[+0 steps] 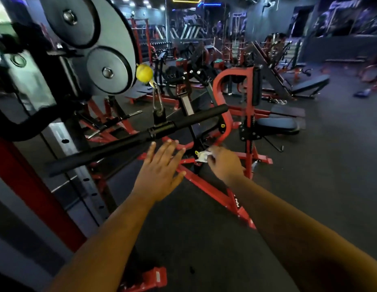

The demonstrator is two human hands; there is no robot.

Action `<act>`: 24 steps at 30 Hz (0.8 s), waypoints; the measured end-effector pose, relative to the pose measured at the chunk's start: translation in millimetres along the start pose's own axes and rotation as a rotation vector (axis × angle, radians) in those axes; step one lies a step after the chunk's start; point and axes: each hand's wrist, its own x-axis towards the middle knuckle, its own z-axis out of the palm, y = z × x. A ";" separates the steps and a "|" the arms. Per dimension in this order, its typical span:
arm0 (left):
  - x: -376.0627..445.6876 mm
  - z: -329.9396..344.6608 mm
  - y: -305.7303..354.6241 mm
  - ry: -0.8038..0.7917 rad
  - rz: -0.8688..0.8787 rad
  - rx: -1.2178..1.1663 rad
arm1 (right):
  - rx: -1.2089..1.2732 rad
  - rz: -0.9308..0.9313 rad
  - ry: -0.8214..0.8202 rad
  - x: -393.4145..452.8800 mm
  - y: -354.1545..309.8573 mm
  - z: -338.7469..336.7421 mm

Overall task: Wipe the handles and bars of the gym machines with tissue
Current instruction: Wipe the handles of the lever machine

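Up at my left hang two grey pulley wheels [107,71], one above the other, and a yellow ball [144,73] sits just right of the lower one. A silver carabiner [157,100] dangles beneath the ball. Dark rubber floor [322,178] spreads out to my right. Far off, ceiling lights [131,3] glow over blurred equipment.
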 end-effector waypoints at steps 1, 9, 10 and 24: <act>2.5 8.0 8.1 -0.049 0.017 -0.015 | 0.003 0.007 -0.027 -5.4 6.4 -0.6; 58.6 59.6 69.3 -0.360 -0.032 -0.161 | 0.093 0.238 -0.119 -19.7 98.5 -19.2; 70.0 66.1 77.0 -0.377 -0.034 -0.165 | 0.102 0.255 -0.115 -18.2 113.0 -21.9; 248.8 169.5 205.1 -0.556 -0.120 -0.215 | 0.344 0.394 -0.186 54.6 333.0 -36.4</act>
